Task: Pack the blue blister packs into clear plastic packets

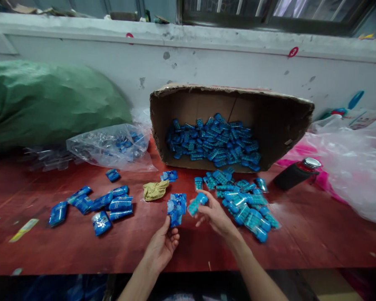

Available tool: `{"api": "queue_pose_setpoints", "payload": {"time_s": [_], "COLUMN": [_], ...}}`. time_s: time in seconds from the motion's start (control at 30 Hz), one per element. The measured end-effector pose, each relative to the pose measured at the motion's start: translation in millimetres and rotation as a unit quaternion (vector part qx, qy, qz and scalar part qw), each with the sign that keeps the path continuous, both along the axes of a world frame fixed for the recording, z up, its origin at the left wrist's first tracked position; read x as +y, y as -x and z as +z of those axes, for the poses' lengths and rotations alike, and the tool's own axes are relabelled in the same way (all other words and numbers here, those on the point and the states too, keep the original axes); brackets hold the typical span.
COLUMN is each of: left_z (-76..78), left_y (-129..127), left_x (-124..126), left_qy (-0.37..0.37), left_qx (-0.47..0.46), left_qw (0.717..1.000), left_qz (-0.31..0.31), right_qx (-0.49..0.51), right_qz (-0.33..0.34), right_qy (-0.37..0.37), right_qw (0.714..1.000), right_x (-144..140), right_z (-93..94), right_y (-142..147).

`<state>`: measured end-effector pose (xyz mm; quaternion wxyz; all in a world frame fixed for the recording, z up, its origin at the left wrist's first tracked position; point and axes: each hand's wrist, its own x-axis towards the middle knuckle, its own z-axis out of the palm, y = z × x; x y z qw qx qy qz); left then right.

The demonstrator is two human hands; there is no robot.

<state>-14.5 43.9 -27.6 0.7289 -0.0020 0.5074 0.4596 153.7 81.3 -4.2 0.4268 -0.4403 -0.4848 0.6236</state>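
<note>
My left hand [163, 246] pinches a flat blue printed sleeve [175, 220] between thumb and fingers, in front of more flat blue sleeves [179, 200] on the table. Close by on the right, my right hand [215, 214] grips a small clear bottle [196, 204] with a blue cap and teal pellets inside, tilted. The bottle and the held sleeve are apart. Beyond my right hand lies a pile of similar bottles [250, 209]. To the left, several blue-wrapped pieces [102, 202] are scattered on the red table [188, 259].
A cardboard box [283, 125] on its side holds many more bottles. A crumpled yellowish cloth [156, 190], a clear plastic bag [109, 146] and a large green sack [56, 104] are to the left. A dark flask [296, 173] and pale plastic bags [357, 167] stand right.
</note>
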Motion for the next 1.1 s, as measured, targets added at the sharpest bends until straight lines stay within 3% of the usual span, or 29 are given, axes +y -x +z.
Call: {"api": "queue_pose_setpoints", "payload": {"time_s": [0.07,0.2,0.53,0.83,0.97,1.1], "left_z": [-0.6,0.6,-3.4,-2.3,-1.0,4.5], "left_y": [-3,-6,0,3,0,-4], "left_x": [0,-2,-3,-3,-2,-2], "left_qy": [-0.013,-0.035,-0.099,-0.178,-0.189,-0.158], "left_qx": [0.001,0.010,0.032,0.059,0.083,0.025], "left_qw": [1.000,0.999,0.995,0.982,0.978,0.987], "left_qz": [-0.005,-0.006,0.003,0.015,0.031,0.024], "right_qx": [0.121,0.165,0.081,0.026,-0.079,-0.188], "right_qz": [-0.009,-0.042,-0.084,-0.128,-0.146,-0.167], "right_qy": [0.048,0.057,0.009,0.027,-0.045,-0.123], "right_qw": [0.992,0.984,0.993,0.991,0.985,0.960], "right_x": [-14,-27,-39,-49,-57,-62], "right_z": [3.2,1.6,-7.6,-10.2,-15.2,-28.3], "right_y": [7,18,22,34,39,44]}}
